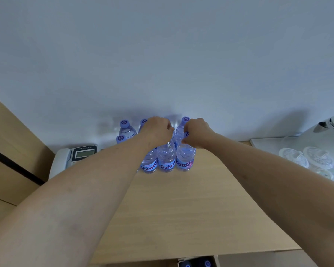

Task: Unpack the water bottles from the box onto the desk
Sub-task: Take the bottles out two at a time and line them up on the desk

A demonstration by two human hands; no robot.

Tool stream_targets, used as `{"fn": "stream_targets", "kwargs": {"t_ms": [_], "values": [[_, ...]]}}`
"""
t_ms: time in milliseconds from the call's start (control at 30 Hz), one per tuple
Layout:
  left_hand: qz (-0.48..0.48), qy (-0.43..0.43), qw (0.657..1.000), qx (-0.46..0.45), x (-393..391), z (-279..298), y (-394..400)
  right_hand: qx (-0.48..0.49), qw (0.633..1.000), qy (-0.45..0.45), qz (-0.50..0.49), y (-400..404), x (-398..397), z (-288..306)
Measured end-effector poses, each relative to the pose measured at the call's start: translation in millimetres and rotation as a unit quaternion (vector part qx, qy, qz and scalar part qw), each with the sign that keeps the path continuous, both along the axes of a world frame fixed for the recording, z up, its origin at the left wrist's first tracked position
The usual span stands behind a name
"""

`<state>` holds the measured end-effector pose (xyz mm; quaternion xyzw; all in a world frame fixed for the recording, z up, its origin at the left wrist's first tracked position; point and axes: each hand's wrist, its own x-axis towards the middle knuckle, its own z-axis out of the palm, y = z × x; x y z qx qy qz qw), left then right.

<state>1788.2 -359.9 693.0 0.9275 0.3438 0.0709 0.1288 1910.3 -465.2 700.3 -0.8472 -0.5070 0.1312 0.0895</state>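
Observation:
Several clear water bottles with purple caps and blue labels stand in rows at the back of the wooden desk [181,209], against the white wall. My left hand [156,130] grips the top of the middle front bottle [166,160]. Just to its right, my right hand [198,132] pinches the cap of the right front bottle [185,158]. Both bottles stand upright on the desk. The box [198,263] shows at the bottom edge, below the desk front, with two purple caps inside.
A desk phone [73,157] sits left of the bottles. At the right, a white tray [268,145] carries a white kettle [330,130] and upturned glasses [305,158]. A wooden panel [12,151] rises on the left.

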Motion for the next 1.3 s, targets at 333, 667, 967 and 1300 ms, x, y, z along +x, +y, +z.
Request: {"fn": "stream_targets", "kwargs": {"t_ms": [333,667,967,1300], "values": [[0.003,0.001,1.0,-0.008,-2.2,-2.0,0.7,0.007,1.0,0.006,-0.015,1.3,-0.8,-4.3],[0.006,-0.007,1.0,-0.008,-1.4,-4.5,3.4,0.002,1.0,0.015,-0.003,-1.6,-1.5,-0.8],[0.005,0.015,1.0,-0.004,0.6,-5.1,1.3,0.046,0.998,0.043,0.012,-3.7,-2.4,-4.0],[0.005,0.011,1.0,-0.002,3.8,-6.4,-3.2,0.041,0.997,0.058,0.002,-6.1,-0.1,-5.0]]}}
